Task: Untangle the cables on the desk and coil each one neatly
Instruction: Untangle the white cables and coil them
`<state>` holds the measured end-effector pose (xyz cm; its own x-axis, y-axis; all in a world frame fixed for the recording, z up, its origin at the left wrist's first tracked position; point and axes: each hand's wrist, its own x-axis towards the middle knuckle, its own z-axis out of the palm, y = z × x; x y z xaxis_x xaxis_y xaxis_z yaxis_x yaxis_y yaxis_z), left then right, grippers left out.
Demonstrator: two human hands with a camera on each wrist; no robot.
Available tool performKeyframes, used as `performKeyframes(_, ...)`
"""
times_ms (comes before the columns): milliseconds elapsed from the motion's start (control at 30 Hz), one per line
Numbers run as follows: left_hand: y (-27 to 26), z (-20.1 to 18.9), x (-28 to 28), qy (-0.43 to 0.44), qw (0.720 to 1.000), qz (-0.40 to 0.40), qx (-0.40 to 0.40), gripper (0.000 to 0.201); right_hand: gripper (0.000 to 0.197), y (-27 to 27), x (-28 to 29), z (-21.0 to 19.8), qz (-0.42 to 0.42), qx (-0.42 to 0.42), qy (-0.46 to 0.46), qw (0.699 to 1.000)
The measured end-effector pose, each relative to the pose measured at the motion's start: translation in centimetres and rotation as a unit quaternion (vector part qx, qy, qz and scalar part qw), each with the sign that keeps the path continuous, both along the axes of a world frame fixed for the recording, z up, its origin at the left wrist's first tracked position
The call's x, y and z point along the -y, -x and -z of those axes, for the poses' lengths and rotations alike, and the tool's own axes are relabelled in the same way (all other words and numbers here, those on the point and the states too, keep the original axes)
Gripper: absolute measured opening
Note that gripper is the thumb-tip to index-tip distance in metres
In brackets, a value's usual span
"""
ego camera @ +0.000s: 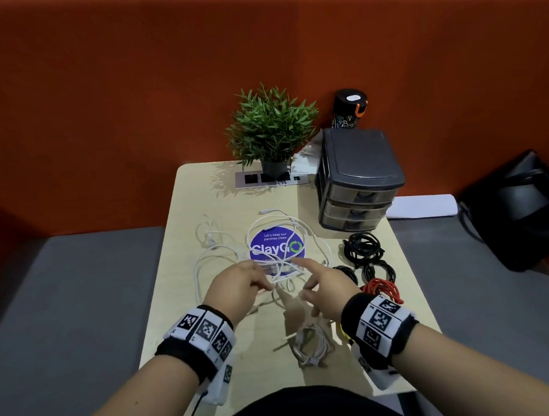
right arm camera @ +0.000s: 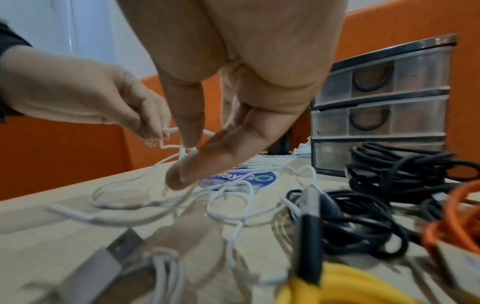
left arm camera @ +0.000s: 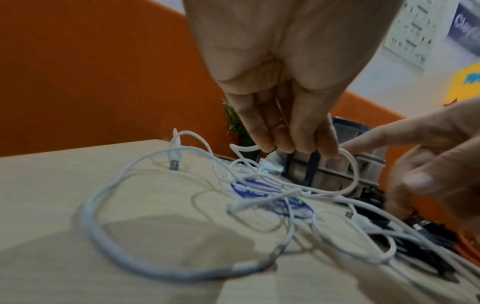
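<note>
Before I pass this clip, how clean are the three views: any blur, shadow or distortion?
Head view: sharp in the middle, wide-angle bend at the edges, soft hand shadows on the desk. Left wrist view: white cables nearest the lens are smeared, and the right hand is blurred. Right wrist view: the yellow cable in front is out of focus.

A pale wooden desk [ego camera: 179, 232] carries tangled white cables [ego camera: 278, 239] over a round blue sticker [ego camera: 277, 247], coiled black cables [ego camera: 362, 246], a red cable [ego camera: 382, 289], a potted plant [ego camera: 270, 128] and a drawer unit [ego camera: 359, 178].
</note>
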<state>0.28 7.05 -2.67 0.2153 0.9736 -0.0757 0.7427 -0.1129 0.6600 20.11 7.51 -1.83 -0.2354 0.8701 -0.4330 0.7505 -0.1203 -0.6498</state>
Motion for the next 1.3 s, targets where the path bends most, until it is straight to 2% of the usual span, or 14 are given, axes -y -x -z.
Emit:
performKeyframes(100,-0.1,-1.4,0.0,-0.050,0.998,0.003,0.029,0.026,0.022,0.9,-0.8,-0.7,0.023,-0.004,-0.057,0.998)
performKeyframes(167,0.1,-2.4,-0.1,-0.067,0.996,-0.022,0.047,0.022,0.013,1.2,-1.2,-1.5,0.049,-0.028,-0.095,0.994)
performKeyframes(267,0.6,-3.3,-0.4,-0.075,0.995,-0.039,0.047,0.021,0.023,1.5,-1.9,-3.4,0.080,-0.090,-0.136,0.983)
performKeyframes(400,1.3,-3.6,-0.7,-0.067,0.995,0.016,-0.066,0.006,0.020,1.8,-2.8,-6.4,0.133,-0.249,-0.147,0.948)
performKeyframes(533,1.8,-3.9,-1.2,-0.063,0.997,0.014,-0.053,0.005,0.022,2.2,-3.3,-8.6,0.149,-0.316,-0.146,0.925)
performKeyframes(667,1.4,-5.7,-2.1,0.000,0.989,0.009,-0.148,0.033,0.028,2.1,-3.4,-10.8,0.143,-0.378,-0.182,0.897)
performKeyframes(733,1.4,-6.3,-2.7,0.049,0.995,-0.021,-0.081,0.041,0.031,1.7,-3.8,-12.2,0.163,-0.424,-0.199,0.868)
performKeyframes(800,1.6,-6.6,-3.3,0.075,0.996,-0.055,-0.013,0.046,0.038,1.0,-4.2,-13.5,0.172,-0.452,-0.195,0.853)
performKeyframes(900,1.9,-6.6,-4.2,0.052,0.993,-0.097,-0.034,0.053,0.043,0.2,-4.7,-14.5,0.184,-0.456,-0.171,0.854)
performKeyframes(1033,3.2,-6.2,-5.0,0.052,0.987,-0.153,-0.003,0.073,0.028,-1.4,-5.0,-15.4,0.215,-0.440,-0.162,0.857)
performKeyframes(1100,4.0,-6.5,-5.1,0.046,0.982,-0.182,0.011,0.060,0.025,-2.6,-5.3,-15.8,0.241,-0.436,-0.166,0.851)
performKeyframes(1167,4.5,-6.9,-5.1,0.038,0.984,-0.172,-0.003,0.026,0.024,-3.8,-5.8,-16.0,0.283,-0.425,-0.182,0.840)
performKeyframes(1200,4.7,-7.1,-5.0,0.045,0.987,-0.153,-0.005,0.021,0.024,-4.4,-6.1,-15.9,0.299,-0.423,-0.186,0.835)
performKeyframes(1300,5.1,-7.0,-4.5,0.087,0.992,-0.090,0.026,0.025,0.027,-5.4,-6.3,-15.6,0.312,-0.420,-0.186,0.831)
